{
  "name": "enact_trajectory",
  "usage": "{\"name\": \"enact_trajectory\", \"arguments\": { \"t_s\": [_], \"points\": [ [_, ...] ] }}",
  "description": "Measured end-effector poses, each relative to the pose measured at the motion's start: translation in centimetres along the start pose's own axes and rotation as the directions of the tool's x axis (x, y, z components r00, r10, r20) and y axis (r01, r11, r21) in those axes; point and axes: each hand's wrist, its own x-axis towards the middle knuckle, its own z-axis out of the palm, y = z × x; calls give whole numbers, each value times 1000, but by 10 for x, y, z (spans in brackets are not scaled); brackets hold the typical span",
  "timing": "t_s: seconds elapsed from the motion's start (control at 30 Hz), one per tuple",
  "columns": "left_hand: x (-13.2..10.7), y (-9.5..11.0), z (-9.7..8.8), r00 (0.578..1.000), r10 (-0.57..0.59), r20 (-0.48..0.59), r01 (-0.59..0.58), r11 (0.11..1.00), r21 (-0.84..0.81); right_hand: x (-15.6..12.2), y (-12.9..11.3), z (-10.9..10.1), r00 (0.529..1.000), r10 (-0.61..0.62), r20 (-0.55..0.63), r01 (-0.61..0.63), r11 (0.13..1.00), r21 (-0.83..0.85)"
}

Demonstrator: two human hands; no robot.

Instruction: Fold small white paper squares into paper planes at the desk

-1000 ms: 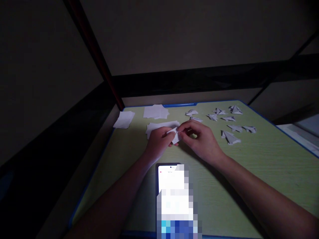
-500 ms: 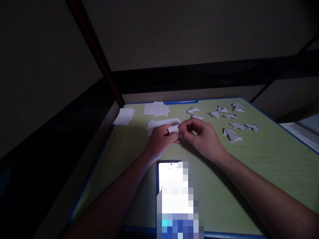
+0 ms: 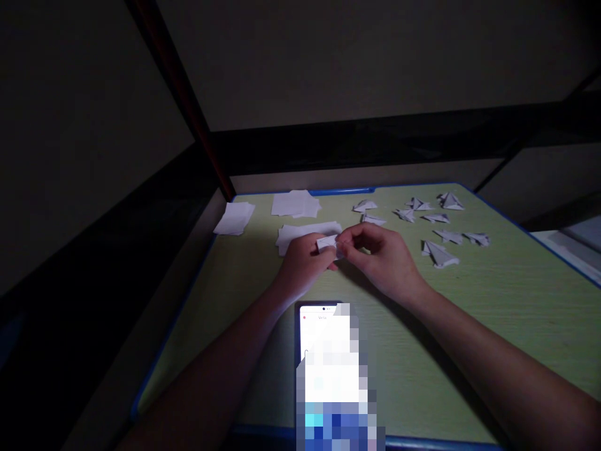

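A small folded piece of white paper [image 3: 326, 243] is held between both hands above the middle of the green table [image 3: 451, 332]. My left hand [image 3: 303, 260] grips its left part, with the thumb pressed on top. Thumb and forefinger of my right hand [image 3: 378, 250] pinch the paper's right edge. Those fingertips hide part of the folds. Right behind the left hand lies a stack of white paper sheets [image 3: 300, 233].
Two more paper stacks, one at the far left [image 3: 235, 218] and one at the back [image 3: 295, 204], lie on the table. Several folded paper figures [image 3: 439, 254] are spread at the back right. A lit phone [image 3: 323, 357], partly blurred out, is in front of me.
Both hands keep their hold on the folded paper with hardly any motion. The whole view has shifted very slightly.
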Motion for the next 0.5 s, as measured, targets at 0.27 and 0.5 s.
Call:
{"name": "enact_trajectory", "arguments": {
  "t_s": [0.27, 0.5],
  "points": [
    [-1, 5, -1, 998, -50, -24, 51, 999, 17, 0, 1, 0, 1000, -22, -5, 22, 1000, -11],
    [-1, 3, -1, 998, -55, -32, 54, 998, -27, -1, -4, 0, 993, -121, -11, 119, 988, -102]
  ]
}}
